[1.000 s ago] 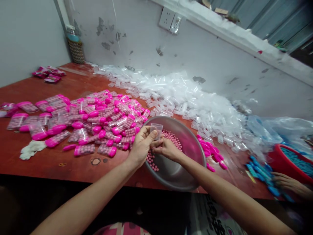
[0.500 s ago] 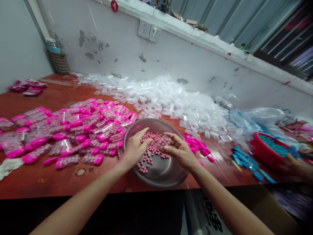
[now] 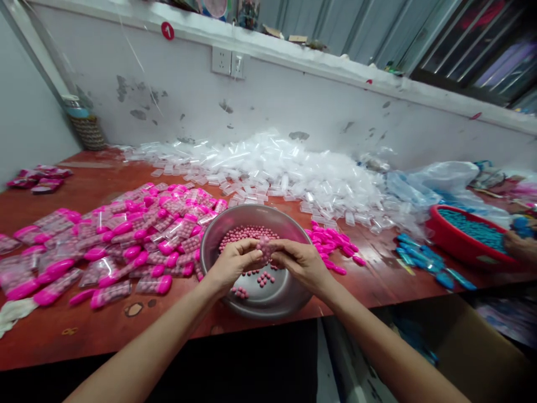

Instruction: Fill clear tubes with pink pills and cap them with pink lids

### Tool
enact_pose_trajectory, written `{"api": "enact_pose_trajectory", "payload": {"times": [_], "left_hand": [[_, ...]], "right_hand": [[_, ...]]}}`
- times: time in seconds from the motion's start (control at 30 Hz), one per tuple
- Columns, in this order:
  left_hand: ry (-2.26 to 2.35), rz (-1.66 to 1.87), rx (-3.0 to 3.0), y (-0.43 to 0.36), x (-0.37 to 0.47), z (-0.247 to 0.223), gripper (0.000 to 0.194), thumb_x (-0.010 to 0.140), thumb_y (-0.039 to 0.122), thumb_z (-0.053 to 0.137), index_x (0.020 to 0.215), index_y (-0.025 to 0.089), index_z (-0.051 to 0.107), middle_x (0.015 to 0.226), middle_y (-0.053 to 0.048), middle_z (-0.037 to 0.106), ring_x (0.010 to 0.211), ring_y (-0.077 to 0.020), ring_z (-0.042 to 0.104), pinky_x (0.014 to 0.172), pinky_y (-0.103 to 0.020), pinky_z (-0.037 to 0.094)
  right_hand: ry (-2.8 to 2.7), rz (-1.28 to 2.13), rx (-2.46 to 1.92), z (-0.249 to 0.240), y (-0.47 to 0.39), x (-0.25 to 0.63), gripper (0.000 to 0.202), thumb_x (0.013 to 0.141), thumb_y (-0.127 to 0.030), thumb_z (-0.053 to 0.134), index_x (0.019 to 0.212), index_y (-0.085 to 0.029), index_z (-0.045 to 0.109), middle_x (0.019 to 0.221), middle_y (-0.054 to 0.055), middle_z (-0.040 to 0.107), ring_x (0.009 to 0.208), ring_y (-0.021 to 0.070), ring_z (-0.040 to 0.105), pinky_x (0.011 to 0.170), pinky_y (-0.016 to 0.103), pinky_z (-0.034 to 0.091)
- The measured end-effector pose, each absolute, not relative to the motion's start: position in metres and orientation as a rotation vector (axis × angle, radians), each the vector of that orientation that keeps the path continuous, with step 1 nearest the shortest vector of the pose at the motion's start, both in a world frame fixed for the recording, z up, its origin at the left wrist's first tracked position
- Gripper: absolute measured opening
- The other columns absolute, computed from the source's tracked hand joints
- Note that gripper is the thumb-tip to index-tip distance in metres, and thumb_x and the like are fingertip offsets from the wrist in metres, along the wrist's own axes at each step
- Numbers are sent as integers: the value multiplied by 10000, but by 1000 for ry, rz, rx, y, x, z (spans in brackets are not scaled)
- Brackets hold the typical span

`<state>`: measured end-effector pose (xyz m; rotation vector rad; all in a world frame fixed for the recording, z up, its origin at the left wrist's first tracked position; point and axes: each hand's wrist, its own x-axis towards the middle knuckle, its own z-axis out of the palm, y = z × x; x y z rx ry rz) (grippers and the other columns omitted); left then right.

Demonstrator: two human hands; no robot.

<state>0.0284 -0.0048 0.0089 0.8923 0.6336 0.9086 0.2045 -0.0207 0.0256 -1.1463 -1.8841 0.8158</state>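
Observation:
Over the metal bowl (image 3: 293, 296), a small clear case filled with pink beads (image 3: 264, 249) is pinched between both hands. My left hand (image 3: 237, 263) grips its left side and my right hand (image 3: 296, 263) its right side. Loose pink beads (image 3: 247, 231) lie in the bowl below, partly hidden by my hands. A large pile of filled cases with bright pink caps (image 3: 155, 224) spreads left of the bowl. Loose bright pink caps (image 3: 335, 246) lie close to the bowl's right side.
Clear empty cases (image 3: 268, 162) are heaped along the wall. At the right are blue caps (image 3: 423, 260) and a red basin (image 3: 461, 249) of blue beads, with another person's hand (image 3: 520, 246) at its edge. A white cloth (image 3: 17, 313) lies front left.
My left hand has closed in from an open pose onto the bead-filled case, which has moved slightly left with my right hand. The camera view has shifted. The other person's hand is farther right.

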Motion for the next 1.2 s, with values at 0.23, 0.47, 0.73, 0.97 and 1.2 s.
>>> {"api": "enact_pose_trajectory", "payload": {"times": [0.23, 0.47, 0.73, 0.97, 1.2], "left_hand": [[758, 1065, 930, -9, 28, 9, 254, 686, 265, 684, 918, 190, 612, 906, -6, 641, 795, -144, 623, 740, -246, 505], [838, 978, 954, -5, 27, 3, 333, 669, 302, 696, 959, 211, 560, 918, -14, 648, 844, -187, 636, 758, -268, 532], [965, 932, 896, -10, 35, 15, 445, 582, 314, 758, 978, 207, 586, 918, -30, 675, 816, -223, 652, 697, -262, 563], [930, 941, 837, -9, 34, 11, 336, 596, 309, 755, 890, 200, 634, 902, -22, 679, 807, -208, 650, 718, -295, 568], [752, 870, 960, -12, 33, 14, 182, 740, 268, 641, 904, 189, 633, 914, -39, 641, 831, -172, 618, 750, -289, 535]], "right_hand": [[-1533, 1093, -1031, 20, -41, 214, 280, 762, -234, 577, 1033, -240, 505, 804, -12, 645, 653, 116, 631, 585, 235, 517], [-1416, 291, -1797, -7, -40, 332, 220, 830, -320, 435, 939, -188, 573, 816, 22, 663, 728, 142, 628, 672, 265, 489], [-1436, 175, -2177, -62, 4, 454, 159, 747, -234, 542, 849, -186, 654, 875, 68, 671, 847, 198, 588, 763, 287, 400], [-1396, 209, -2199, -72, 17, 449, 141, 711, -260, 602, 831, -189, 624, 882, 71, 657, 867, 218, 581, 774, 319, 398], [-1395, 438, -1773, -16, -16, 365, 375, 881, -394, 316, 1174, -176, 400, 933, 81, 630, 727, 152, 619, 644, 286, 486]]}}
